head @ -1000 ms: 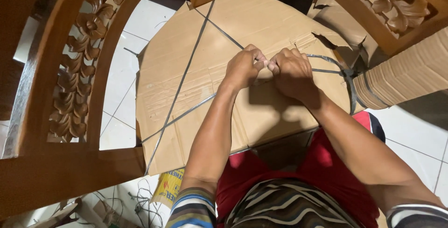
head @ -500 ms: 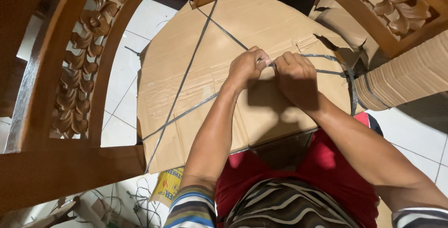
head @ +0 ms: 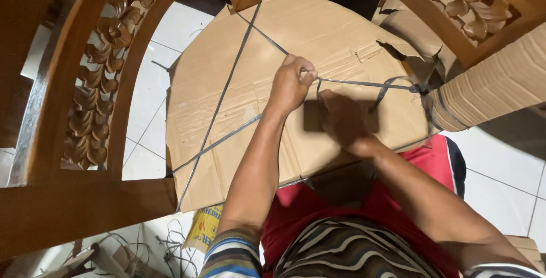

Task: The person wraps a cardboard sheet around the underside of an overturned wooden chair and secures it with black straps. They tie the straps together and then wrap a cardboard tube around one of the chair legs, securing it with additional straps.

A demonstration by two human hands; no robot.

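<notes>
I saw the grey strap (head: 364, 83) stretched across the cardboard sheet (head: 318, 33), running from my left hand (head: 291, 84) toward the wrapped chair leg (head: 489, 93) at the right. More strap lines crossed the cardboard toward its lower left edge. Carved wooden chair frames (head: 96, 84) stood on both sides, crowding the sheet over the white tiled floor (head: 165, 33); a yellow packet (head: 206, 227) lay below. My left grip was closed tight, pinching the strap. My right hand (head: 344, 120) was blurred just beneath the strap, fingers curled, and I could not tell whether it held anything
</notes>
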